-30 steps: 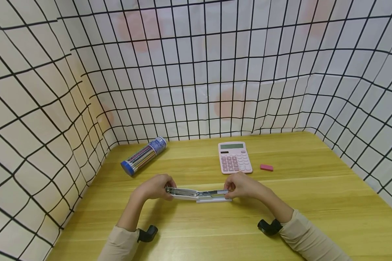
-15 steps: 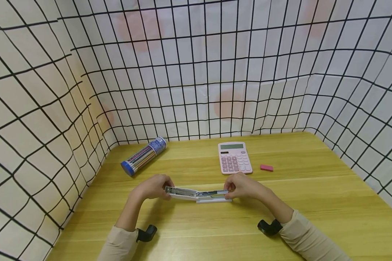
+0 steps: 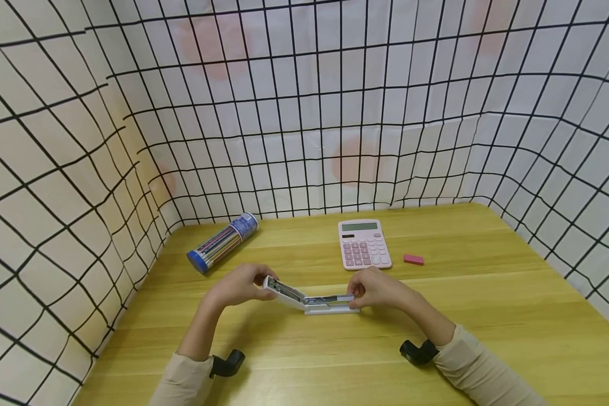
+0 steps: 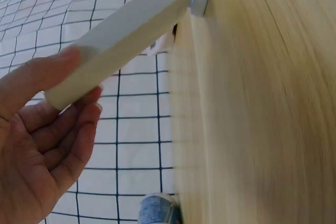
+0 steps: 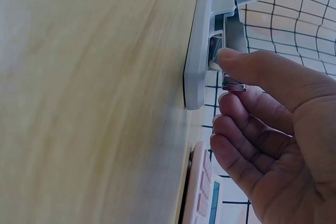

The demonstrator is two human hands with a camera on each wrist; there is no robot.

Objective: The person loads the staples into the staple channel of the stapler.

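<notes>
A white stapler (image 3: 330, 309) lies opened out on the wooden table, its base flat and its top cover (image 3: 287, 294) swung up to the left at a slant. My left hand (image 3: 241, 285) pinches the free end of that cover between thumb and fingers, as the left wrist view also shows. At the other end, my right hand (image 3: 378, 289) pinches the tip of the metal staple channel (image 5: 234, 35) just above the base. Inside the raised cover, metal parts show. Whether staples lie in the channel I cannot tell.
Behind the right hand lies a pink calculator (image 3: 363, 245), with a small dark pink block (image 3: 414, 260) to its right. A clear tube of pencils (image 3: 225, 242) with a blue end lies at the back left. A white cloth with a black grid surrounds the table (image 3: 304, 361).
The left hand has lifted the stapler's cover higher, folding it up and slightly rightward from its nearly flat position. The right hand keeps its place on the channel.
</notes>
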